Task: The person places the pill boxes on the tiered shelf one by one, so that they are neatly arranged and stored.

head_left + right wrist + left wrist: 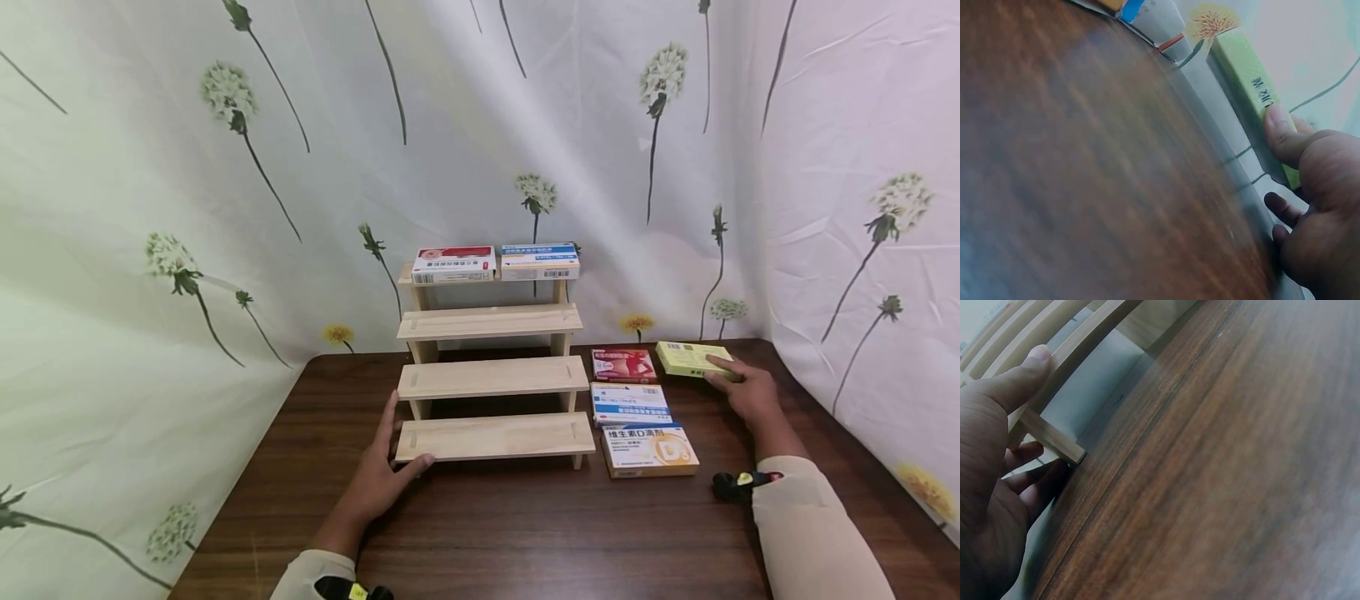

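A four-step wooden display stand [495, 379] stands in the middle of the table. My left hand [382, 475] holds its lowest step at the left end, thumb on the front edge and fingers along the side. In the left wrist view, the thumb [1029, 372] lies on the step and the other fingers reach behind the leg. At the table's back right, my right hand [750, 396] grips the near right end of a yellow-green medicine box [690, 357]. In the right wrist view, the thumb presses the yellow-green box [1250, 87] on its printed side; the fingers beyond are partly hidden.
On the top step lie a red-and-white medicine box [453, 263] and a blue-and-white one [540, 262]. Right of the stand, a red box [624, 365], a blue-and-white box [632, 404] and a white-and-orange box [649, 451] form a column. A floral curtain [450, 167] hangs behind the table.
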A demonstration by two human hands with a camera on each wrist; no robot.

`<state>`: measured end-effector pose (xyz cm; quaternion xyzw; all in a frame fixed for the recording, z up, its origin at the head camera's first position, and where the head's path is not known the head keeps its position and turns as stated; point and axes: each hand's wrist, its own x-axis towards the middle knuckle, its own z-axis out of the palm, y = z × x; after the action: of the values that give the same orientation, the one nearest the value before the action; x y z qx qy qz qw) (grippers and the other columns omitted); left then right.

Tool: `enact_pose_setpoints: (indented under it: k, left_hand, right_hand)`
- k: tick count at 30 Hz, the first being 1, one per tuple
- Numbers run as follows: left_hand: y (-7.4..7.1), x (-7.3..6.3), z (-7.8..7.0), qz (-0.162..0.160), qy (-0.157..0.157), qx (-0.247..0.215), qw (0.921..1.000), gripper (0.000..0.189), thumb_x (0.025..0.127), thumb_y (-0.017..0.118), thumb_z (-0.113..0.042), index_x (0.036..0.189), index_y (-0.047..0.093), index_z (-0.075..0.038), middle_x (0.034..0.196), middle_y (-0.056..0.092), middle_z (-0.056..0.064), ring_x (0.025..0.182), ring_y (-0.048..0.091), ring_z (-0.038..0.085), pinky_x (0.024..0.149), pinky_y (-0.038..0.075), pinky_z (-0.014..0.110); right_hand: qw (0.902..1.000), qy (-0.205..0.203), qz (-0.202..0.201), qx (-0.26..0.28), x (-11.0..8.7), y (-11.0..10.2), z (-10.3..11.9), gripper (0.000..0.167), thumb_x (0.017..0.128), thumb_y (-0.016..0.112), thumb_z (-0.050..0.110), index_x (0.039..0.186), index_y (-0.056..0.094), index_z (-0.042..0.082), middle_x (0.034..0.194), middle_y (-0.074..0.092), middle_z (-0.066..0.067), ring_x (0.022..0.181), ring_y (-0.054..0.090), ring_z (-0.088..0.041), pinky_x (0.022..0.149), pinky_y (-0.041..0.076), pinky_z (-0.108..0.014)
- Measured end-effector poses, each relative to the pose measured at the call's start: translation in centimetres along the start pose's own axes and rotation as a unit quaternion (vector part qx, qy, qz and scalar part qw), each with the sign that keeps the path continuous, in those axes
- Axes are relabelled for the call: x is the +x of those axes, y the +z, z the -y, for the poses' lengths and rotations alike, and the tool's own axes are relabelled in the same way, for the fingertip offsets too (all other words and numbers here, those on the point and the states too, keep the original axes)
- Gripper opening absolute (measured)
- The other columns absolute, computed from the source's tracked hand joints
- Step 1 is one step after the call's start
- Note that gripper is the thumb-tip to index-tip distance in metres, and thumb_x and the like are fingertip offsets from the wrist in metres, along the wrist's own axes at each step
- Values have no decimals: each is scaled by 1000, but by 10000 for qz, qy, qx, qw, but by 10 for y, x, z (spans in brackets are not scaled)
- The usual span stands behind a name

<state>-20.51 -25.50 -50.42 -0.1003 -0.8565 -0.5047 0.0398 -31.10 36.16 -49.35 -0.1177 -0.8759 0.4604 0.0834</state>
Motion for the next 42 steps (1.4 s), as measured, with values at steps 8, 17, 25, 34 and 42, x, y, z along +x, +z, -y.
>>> enact_pose_setpoints:
  k: [8, 17, 25, 34, 42]
  left_hand:
    - [1, 0, 2, 5, -10, -31, 10000, 117, 99, 85, -30, 175, -3, -46, 165, 46, 27, 139, 63, 45, 111, 54, 61]
    - [1, -1, 3, -12, 13, -51, 10000, 117, 99, 85, -29, 175, -2, -46, 165, 46, 27, 140, 62, 45, 111, 53, 62]
    - [1, -2, 1, -1, -24, -55, 10000, 117, 99, 85, -30, 174, -2, -48, 165, 46, 27, 140, 63, 45, 110, 54, 61]
    - [0, -1, 0, 10, -19, -55, 10000, 117, 99, 85, -30, 174, -3, -49, 166, 46, 26, 139, 63, 44, 110, 54, 59]
    - [0, 0, 0, 10, -4, -27, 10000, 117, 99, 85, -29, 174, -2, -48, 164, 47, 25, 137, 65, 42, 107, 56, 57]
  right_hand:
    - [9991, -239, -217, 270, -2, 2, 5, 52, 110, 68, 18, 159, 54, 8, 175, 26, -25, 165, 25, -51, 129, 29, -64]
    - [9979, -334, -389, 397, -3, 0, 10, 53, 110, 69, 24, 158, 54, 9, 177, 28, -21, 164, 31, -46, 127, 35, -60]
    - [9948, -600, -825, -24, -7, -1, 24, 51, 110, 68, 36, 155, 61, 15, 170, 43, -21, 152, 51, -41, 115, 50, -54]
    - [9846, -1247, -1228, -26, -18, -4, 50, 46, 105, 76, 30, 148, 69, 13, 162, 52, -25, 150, 54, -43, 84, 39, -3]
    - [9788, -1474, -1414, 154, -29, -4, 76, 44, 104, 78, 27, 145, 70, 13, 162, 53, -23, 144, 58, -40, 99, 49, -16]
